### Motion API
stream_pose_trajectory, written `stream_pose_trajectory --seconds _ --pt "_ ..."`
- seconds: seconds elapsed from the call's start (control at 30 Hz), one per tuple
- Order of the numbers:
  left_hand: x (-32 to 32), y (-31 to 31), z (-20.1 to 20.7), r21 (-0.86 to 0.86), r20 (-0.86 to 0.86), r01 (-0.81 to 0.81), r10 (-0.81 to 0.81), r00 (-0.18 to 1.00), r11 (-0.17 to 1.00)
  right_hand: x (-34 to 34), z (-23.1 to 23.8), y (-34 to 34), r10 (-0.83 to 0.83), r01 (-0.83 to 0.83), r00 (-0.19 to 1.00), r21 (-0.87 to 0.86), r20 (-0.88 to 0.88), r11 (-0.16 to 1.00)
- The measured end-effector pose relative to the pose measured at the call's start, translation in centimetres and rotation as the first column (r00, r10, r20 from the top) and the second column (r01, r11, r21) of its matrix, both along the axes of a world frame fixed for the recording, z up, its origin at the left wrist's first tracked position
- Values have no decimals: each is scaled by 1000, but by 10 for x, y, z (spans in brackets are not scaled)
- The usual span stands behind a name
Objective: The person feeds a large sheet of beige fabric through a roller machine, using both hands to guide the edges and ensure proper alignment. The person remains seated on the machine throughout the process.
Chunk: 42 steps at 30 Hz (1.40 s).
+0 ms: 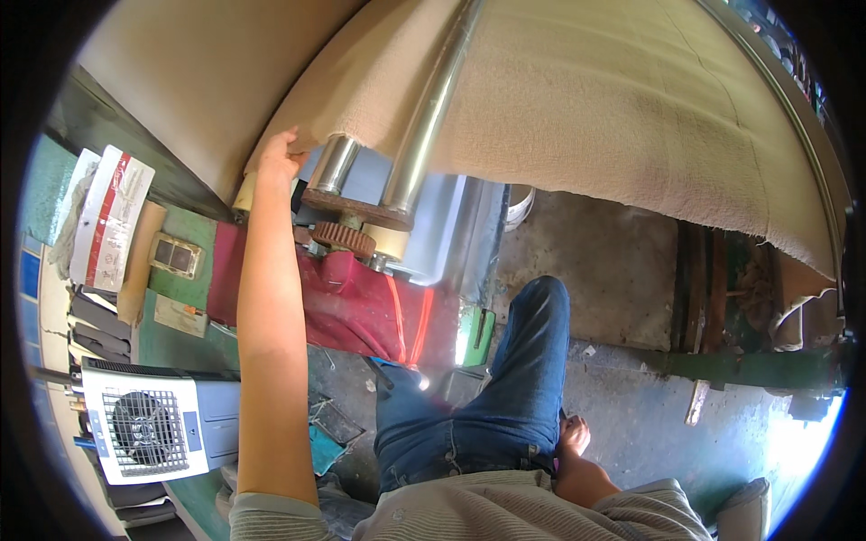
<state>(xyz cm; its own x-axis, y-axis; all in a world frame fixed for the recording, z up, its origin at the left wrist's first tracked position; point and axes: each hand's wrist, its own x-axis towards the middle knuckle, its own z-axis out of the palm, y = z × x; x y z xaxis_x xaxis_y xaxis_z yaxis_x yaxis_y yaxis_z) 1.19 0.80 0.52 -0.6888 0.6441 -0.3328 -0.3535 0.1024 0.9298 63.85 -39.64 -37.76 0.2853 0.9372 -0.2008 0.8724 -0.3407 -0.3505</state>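
A wide beige fleecy fabric point(577, 99) hangs over metal rollers and spreads across the top of the view. My left arm reaches far forward, and my left hand point(281, 155) is at the fabric's lower left edge, its fingers bent around that edge. Just right of this hand are a shiny short roller point(336, 164) and a longer metal roller point(431, 117) on a rusty bracket. My right hand point(574, 437) hangs low beside my right thigh with its fingers curled. A small dark bit shows at its fingers, too little to name.
Below the rollers sit a rusty gear point(344, 239) and a dark red machine cover point(352, 311). A white air cooler point(149, 424) stands at left, under a white and red carton point(113, 216). A white bucket point(519, 209) is beyond my knee. Green metal beam point(749, 368) crosses at right.
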Motion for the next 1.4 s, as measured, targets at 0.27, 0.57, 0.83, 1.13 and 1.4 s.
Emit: stream_pose_trajectory --seconds 0.27,0.57,0.83,1.13,1.4 --pt "0 -5 -3 34 -46 84 -83 996 996 -1 4 2 28 -27 1000 25 -14 999" --pt "10 -8 8 -38 7 -271 272 962 962 2 -5 -1 25 -25 1000 38 9 999" --pt "19 -8 9 12 -136 381 -376 916 924 4 -8 -2 36 -37 999 27 19 999" --pt "26 -7 17 -39 8 -266 267 964 963 2 -4 -2 38 -39 999 23 32 999" --pt "8 -6 6 16 35 -26 26 999 1000 -1 2 -1 -11 10 1000 15 26 1000"
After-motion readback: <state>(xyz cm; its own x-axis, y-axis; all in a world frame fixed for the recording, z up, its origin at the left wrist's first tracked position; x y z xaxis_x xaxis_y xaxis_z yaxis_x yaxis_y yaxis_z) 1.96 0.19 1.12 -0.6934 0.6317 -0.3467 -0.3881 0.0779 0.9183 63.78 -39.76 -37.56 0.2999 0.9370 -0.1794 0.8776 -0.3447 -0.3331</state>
